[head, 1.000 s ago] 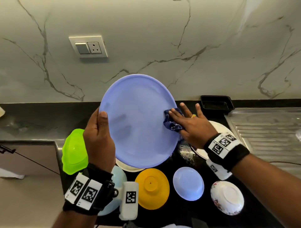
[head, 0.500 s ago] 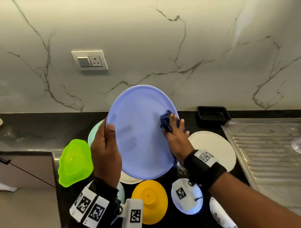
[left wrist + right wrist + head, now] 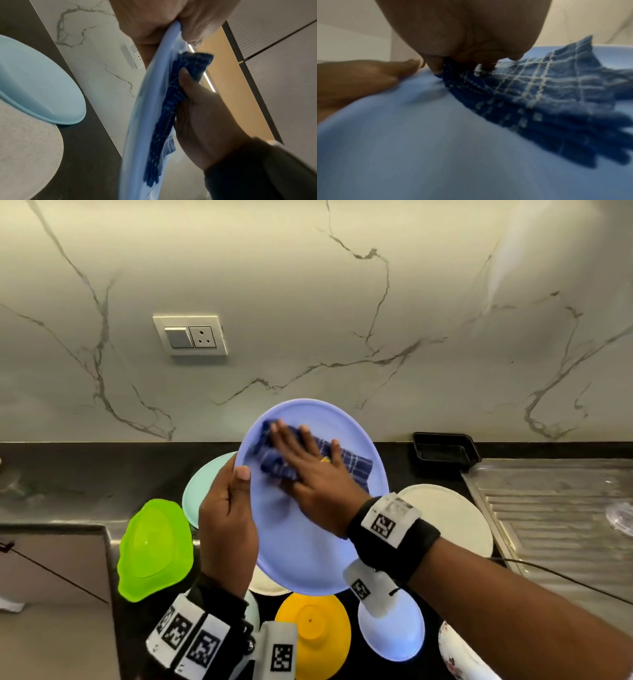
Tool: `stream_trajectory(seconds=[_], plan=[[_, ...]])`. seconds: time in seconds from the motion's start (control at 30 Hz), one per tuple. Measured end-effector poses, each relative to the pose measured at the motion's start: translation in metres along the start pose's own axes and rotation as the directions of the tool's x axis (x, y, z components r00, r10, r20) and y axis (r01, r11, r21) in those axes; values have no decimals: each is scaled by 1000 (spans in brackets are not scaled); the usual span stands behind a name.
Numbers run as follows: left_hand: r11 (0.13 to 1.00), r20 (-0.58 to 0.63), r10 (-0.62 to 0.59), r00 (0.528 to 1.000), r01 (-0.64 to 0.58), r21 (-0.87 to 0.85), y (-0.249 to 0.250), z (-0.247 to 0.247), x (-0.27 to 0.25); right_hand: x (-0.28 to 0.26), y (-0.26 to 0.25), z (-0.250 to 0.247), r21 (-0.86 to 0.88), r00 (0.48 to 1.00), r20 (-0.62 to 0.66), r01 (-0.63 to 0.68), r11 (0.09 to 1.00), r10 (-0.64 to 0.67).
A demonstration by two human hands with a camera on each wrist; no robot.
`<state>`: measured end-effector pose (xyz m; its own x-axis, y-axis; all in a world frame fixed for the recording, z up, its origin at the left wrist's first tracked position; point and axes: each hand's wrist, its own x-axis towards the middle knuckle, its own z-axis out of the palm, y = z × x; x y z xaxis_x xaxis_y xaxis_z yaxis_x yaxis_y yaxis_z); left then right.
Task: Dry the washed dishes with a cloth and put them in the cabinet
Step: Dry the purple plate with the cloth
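A large lilac-blue plate (image 3: 301, 542) is held tilted above the black counter. My left hand (image 3: 236, 491) grips its left rim, thumb on the front face and fingers behind. My right hand (image 3: 301, 453) lies flat on a dark blue checked cloth (image 3: 349, 465), fingers spread, pressing it against the plate's upper face. The left wrist view shows the plate (image 3: 142, 121) edge-on with the cloth (image 3: 168, 115) squeezed between it and my right palm. Close up in the right wrist view, the cloth (image 3: 547, 101) is spread on the plate (image 3: 419, 135).
Under the plate the counter holds a green bowl (image 3: 154, 549), a teal plate (image 3: 205, 484), a yellow bowl (image 3: 313, 635), a small blue bowl (image 3: 394, 635), a white plate (image 3: 455, 518) and a floral bowl (image 3: 459, 659). A black tray (image 3: 445, 451) and steel drainboard (image 3: 555, 508) lie to the right.
My right hand has slid the cloth from the plate's right edge up and left across its face, and now lies flat on it. The left hand keeps its grip.
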<state>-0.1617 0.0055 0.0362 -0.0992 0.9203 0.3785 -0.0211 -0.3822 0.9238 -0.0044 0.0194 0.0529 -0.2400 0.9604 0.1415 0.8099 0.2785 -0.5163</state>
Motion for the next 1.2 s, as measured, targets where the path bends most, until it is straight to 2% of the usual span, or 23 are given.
stream_trajectory(seconds=[0.07, 0.13, 0.17, 0.23, 0.33, 0.4, 0.43, 0.5, 0.53, 0.6, 0.67, 0.73, 0.77, 0.83, 0.9, 0.97, 1.03, 1.13, 1.2], plan=[[1000, -48, 5, 999, -3, 28, 0, 0, -2, 11, 11, -10, 64, 982, -55, -178, 982, 182], [996, -76, 47, 996, -41, 85, 0, -3, -1, 12, 22, -11, 105, 938, -55, -334, 937, 341], [993, -79, 61, 995, -53, 104, 0, -5, 0, 9, 25, -8, 183, 912, -47, -393, 901, 407], [992, -76, 62, 995, -53, 115, 0, -8, 1, 6, 26, 2, 278, 868, -70, -456, 845, 492], [992, -67, 32, 997, -24, 121, 0, -5, -3, 8, 19, 3, 367, 826, -110, -483, 795, 553], [993, -37, 22, 999, -17, 117, 2, -4, -5, 8, 11, -6, 360, 864, -98, -432, 827, 494], [994, -16, 15, 1000, -13, 113, 1, -4, -4, 7, 5, -8, 280, 905, -122, -362, 889, 407], [995, 18, 2, 1000, -3, 97, 2, -5, 1, 4, -7, -7, 163, 972, -168, -137, 977, 164], [996, 19, 2, 1000, -3, 90, 2, -6, 4, 2, -14, -5, 153, 988, -146, -37, 988, 60], [996, 11, 21, 1000, -22, 91, 1, -8, 8, 2, -20, 2, 37, 995, -68, 70, 997, -67], [991, 2, 44, 999, -44, 128, 1, -9, 9, 6, -15, -1, -33, 996, -77, 36, 999, -39], [985, -13, 57, 998, -54, 165, 3, -8, 6, 17, 4, -1, -28, 984, -143, -112, 993, 107], [982, -30, 70, 997, -64, 175, 4, -8, 5, 22, 12, 0, -15, 961, -173, -222, 975, 216], [979, -55, 108, 993, -96, 182, 6, -7, 4, 26, 27, 2, 106, 879, -164, -435, 894, 447], [981, -48, 104, 993, -94, 170, 7, -7, 3, 18, 28, 6, 249, 833, -123, -500, 829, 539], [984, -29, 64, 998, -59, 169, 7, -9, 3, 6, 18, 4, 410, 842, -116, -443, 797, 527], [981, -5, 47, 999, -45, 188, 5, -11, 5, 0, 9, 0, 553, 876, -164, -299, 777, 454], [972, 41, 60, 997, -68, 224, 0, -12, 9, 1, 1, 2, 507, 932, -230, -131, 852, 280], [976, 33, 70, 997, -76, 205, -2, -10, 11, -1, -6, 8, 378, 978, -196, 13, 926, 67]])
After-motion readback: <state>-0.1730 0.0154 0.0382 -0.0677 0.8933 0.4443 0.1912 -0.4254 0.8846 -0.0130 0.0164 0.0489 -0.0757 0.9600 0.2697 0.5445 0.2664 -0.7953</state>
